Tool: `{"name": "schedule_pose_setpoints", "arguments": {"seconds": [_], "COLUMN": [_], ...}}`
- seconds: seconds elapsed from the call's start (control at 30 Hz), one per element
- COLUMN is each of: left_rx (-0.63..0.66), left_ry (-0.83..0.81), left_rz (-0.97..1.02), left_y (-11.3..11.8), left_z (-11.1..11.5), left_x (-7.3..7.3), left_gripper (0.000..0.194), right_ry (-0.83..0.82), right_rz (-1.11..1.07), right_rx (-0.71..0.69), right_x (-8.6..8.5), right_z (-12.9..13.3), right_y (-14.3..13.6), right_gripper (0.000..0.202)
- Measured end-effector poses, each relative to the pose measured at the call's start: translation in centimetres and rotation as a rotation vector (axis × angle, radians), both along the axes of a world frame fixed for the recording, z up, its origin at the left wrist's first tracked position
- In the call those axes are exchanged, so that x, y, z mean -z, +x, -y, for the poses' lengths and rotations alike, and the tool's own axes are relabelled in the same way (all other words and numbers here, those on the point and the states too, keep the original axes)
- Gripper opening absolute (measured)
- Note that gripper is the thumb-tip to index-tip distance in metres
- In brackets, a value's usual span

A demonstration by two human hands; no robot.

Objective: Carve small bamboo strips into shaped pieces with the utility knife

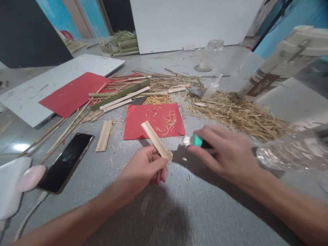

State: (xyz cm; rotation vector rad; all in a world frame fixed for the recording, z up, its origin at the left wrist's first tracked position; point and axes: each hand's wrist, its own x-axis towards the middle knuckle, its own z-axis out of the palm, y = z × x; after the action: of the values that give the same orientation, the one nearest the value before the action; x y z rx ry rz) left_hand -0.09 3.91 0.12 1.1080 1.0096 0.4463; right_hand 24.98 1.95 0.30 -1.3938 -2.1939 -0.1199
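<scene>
Pinched in my left hand (pixel 148 165) is a flat, pale bamboo strip (pixel 155 139), tilted up and away to the left, with a notched lower end by my thumb. My right hand (pixel 225 148), smeared a little by motion, grips a green-and-black tool with a silvery end (pixel 197 140). That end points toward the strip but stays apart from it. Beyond my left hand lies a red sheet (pixel 130 123) scattered with fine shavings (pixel 170 121). A second short bamboo piece (pixel 104 135) rests on the table to the left.
Left are a dark phone (pixel 68 162) and a white charger-like block (pixel 11 186). Bamboo sticks (pixel 123 94) and another red sheet (pixel 74 94) lie farther back. Dry straw (pixel 243 111), a squeeze bottle (pixel 212 89), a clear plastic bottle (pixel 289 153) and a tall container (pixel 278 68) occupy the right.
</scene>
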Motion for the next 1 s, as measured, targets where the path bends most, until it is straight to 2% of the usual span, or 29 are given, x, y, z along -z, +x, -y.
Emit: {"name": "schedule_pose_setpoints", "arguments": {"seconds": [0.07, 0.13, 0.57, 0.8, 0.9, 1.0], "left_rx": [-0.040, -0.051, -0.030, 0.023, 0.022, 0.050], "left_ry": [0.046, 0.053, 0.064, 0.111, 0.126, 0.101], "left_rz": [-0.018, -0.041, -0.038, -0.051, -0.051, -0.066], "left_y": [0.0, 0.0, -0.1, -0.5, -0.6, -0.7], "left_z": [-0.4, -0.5, -0.3, -0.4, -0.2, 0.4], "left_x": [0.1, 0.1, 0.0, 0.7, 0.4, -0.2], "left_gripper": [0.017, 0.014, 0.011, 0.017, 0.020, 0.023], "right_ry": [-0.030, -0.050, -0.123, -0.074, -0.007, 0.075], "right_rz": [0.037, 0.064, 0.131, 0.182, 0.228, 0.235], "right_rx": [-0.127, -0.170, -0.193, -0.169, -0.142, 0.031], "right_x": [0.2, 0.4, 0.5, 0.5, 0.5, 0.5], "right_z": [0.4, 0.7, 0.8, 1.0, 0.9, 0.2], "right_y": [-0.7, -1.2, -1.3, -1.6, -1.5, -0.6], "right_gripper": [0.041, 0.043, 0.048, 0.051, 0.051, 0.047]}}
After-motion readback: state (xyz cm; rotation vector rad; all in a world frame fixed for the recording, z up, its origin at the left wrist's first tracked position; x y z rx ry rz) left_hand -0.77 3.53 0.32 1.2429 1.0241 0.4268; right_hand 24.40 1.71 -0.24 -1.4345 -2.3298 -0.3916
